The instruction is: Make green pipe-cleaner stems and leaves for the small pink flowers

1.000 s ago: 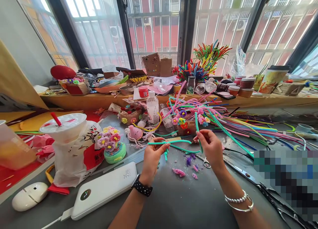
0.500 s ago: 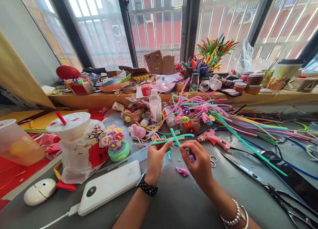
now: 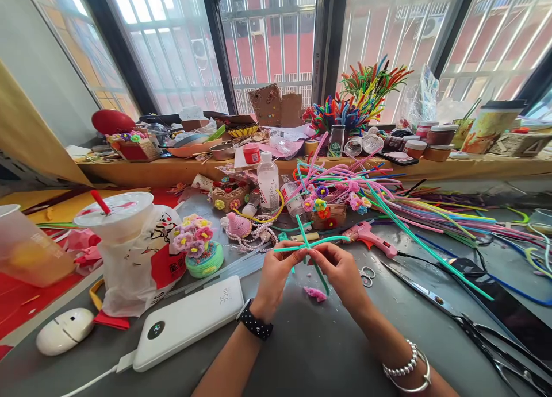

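Two short green pipe cleaners point(image 3: 332, 239) cross each other like an X between my hands. My left hand point(image 3: 276, 275) pinches near the crossing, on the piece that lies sideways. Close beside it, my right hand point(image 3: 338, 269) grips at the crossing too, its thumb and fingertips pressed together. The other green piece slants from upper left down past my right fingers. Exactly which strand each fingertip presses is partly hidden. Below the hands a pink fuzzy scrap point(image 3: 315, 294) lies on the grey table point(image 3: 319, 351).
Small scissors point(image 3: 367, 276), a pink glue gun point(image 3: 374, 239) and large scissors point(image 3: 440, 300) lie to the right. A white power bank point(image 3: 194, 322), a bagged drink cup point(image 3: 125, 253) and a pipe-cleaner flower pot point(image 3: 200, 250) stand left. Long pipe cleaners point(image 3: 431, 213) spread behind.
My right hand has come in leftward with its green pipe cleaner, laying it across the one in my left hand. Both hands now meet at the crossing.
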A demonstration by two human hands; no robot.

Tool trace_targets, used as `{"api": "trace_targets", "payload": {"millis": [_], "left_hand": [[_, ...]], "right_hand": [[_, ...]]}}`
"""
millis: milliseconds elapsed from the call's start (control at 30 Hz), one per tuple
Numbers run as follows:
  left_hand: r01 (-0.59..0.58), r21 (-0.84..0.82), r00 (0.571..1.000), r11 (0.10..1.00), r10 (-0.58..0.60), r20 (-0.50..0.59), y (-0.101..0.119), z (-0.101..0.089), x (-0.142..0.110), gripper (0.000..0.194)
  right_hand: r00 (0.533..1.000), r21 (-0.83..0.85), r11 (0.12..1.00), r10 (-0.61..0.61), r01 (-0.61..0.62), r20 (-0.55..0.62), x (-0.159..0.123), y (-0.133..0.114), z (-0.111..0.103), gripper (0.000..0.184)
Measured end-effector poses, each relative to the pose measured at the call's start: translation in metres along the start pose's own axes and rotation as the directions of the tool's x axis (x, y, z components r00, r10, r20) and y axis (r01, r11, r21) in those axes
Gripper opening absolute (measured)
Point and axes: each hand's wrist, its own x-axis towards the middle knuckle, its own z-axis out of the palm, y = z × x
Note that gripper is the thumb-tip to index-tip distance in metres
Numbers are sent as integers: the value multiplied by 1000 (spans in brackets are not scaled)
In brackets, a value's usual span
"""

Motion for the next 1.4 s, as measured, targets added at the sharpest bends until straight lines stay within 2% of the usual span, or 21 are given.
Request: {"api": "trace_targets", "payload": {"millis": [100,200,333,433,533,667,833,1033,1200,1400], "left_hand": [[-2,52,1000,999,2,-3,0,0,0,13],[-29,93,999,995,31,-18,0,1,-1,13],[-51,108,998,993,55,-34,-1,2,0,15],[-42,89,999,995,44,-21,-1,2,0,15],[-38,55,999,998,38,4,-1,2,-1,15],[-32,24,999,999,32,15,-1,3,-1,15],[11,5,1000,1000,-11,17,-1,4,-2,16],[65,-33,994,997,-62,87,-1,2,-3,17],[72,-68,995,995,-67,75,0,4,-3,20],[29,-35,996,999,-25,87,3,5,-4,21]], "right_hand": [[999,56,998,27,-26,-20,2,3,-1,25],[990,170,976,138,-134,-11,4,4,-2,26],[949,322,894,304,-313,79,5,5,-3,26],[935,407,842,321,-355,152,5,5,-4,24],[939,459,820,294,-343,177,5,6,-4,22],[954,463,834,268,-299,133,6,5,-5,24],[988,419,896,149,-147,28,7,4,-5,29],[999,398,917,-10,-7,40,6,3,-2,32],[994,366,930,-7,-35,112,4,2,-2,25],[994,334,941,16,-50,104,3,1,-4,25]]}}
